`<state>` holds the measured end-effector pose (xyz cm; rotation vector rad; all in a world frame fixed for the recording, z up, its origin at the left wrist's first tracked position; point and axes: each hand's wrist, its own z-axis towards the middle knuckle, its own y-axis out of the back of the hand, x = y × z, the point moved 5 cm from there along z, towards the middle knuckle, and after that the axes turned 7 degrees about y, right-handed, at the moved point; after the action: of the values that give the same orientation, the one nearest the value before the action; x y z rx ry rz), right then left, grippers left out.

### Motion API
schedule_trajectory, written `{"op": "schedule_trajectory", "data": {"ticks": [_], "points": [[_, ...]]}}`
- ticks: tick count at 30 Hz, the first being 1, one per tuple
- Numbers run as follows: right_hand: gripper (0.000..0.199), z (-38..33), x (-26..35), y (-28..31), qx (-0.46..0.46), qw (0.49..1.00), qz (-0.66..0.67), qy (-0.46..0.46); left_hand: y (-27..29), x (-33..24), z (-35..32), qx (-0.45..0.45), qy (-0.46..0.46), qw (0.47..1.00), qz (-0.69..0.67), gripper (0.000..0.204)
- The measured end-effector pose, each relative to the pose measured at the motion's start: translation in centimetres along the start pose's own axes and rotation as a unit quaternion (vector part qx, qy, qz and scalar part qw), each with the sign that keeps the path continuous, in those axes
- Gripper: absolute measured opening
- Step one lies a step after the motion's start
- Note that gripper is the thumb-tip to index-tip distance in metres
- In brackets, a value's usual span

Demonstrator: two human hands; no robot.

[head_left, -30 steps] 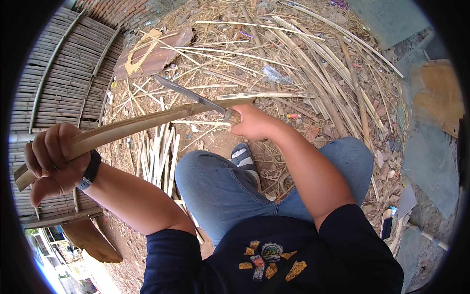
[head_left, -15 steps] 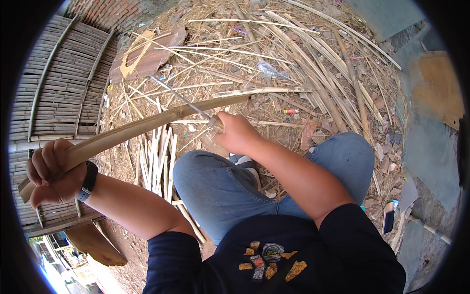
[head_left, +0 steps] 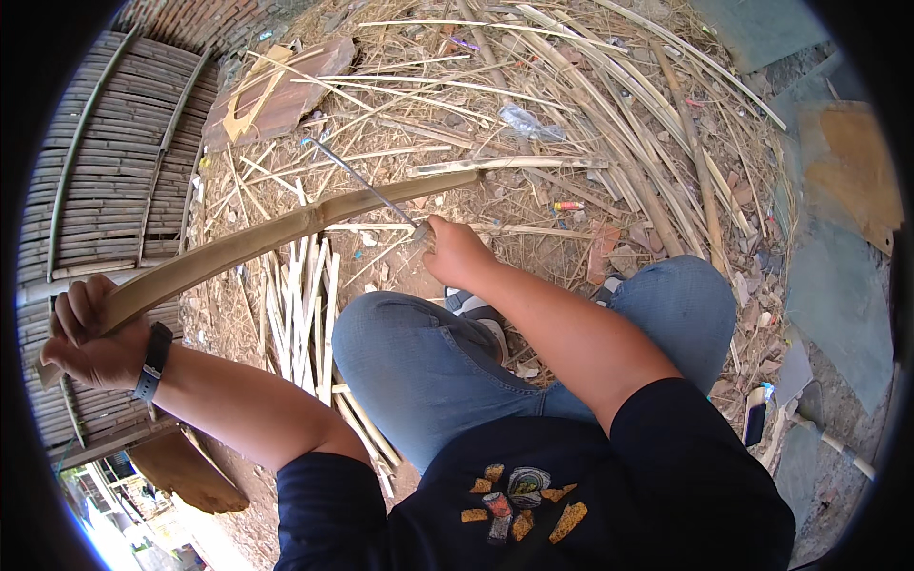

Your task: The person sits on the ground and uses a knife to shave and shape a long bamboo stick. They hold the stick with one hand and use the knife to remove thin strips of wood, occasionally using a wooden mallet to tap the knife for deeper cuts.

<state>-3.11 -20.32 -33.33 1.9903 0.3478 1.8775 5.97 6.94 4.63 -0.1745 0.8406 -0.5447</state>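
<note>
A long split bamboo strip (head_left: 249, 243) slants up from the far left toward the middle of the view. My left hand (head_left: 98, 333), with a dark watch on its wrist, is closed round the strip's near end. In my right hand (head_left: 459, 255) is the handle of a long-bladed knife (head_left: 354, 178), fingers wrapped round it. Its narrow grey blade points up and left and crosses the strip between a bamboo node and the far tip. Whether the edge bites into the bamboo I cannot tell.
Thin split bamboo sticks (head_left: 303, 314) lie heaped left of my bent knees. Longer strips (head_left: 647, 124) spread over the littered ground ahead. A rusty sheet (head_left: 314, 81) lies at the far left, before a bamboo wall (head_left: 119, 162). A phone (head_left: 755, 423) rests at my right.
The bamboo strip has shifted a little to the left along with my left hand, and its node now lies farther from the blade. My right hand has barely moved.
</note>
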Motion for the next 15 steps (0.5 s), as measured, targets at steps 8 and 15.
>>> {"op": "schedule_trajectory", "data": {"ticks": [8, 15], "points": [[0.034, 0.0, 9.6, 0.5, 0.014, 0.991, 0.039, 0.129, 2.9, -0.9, 1.1, 0.0, 0.019, 1.0, -0.012, 0.048], [0.036, 3.3, -4.2, -0.7, 0.002, 0.999, -0.026, -0.042, 3.4, -0.7, 1.9, -0.016, 0.025, 1.0, -0.007, 0.047]]}}
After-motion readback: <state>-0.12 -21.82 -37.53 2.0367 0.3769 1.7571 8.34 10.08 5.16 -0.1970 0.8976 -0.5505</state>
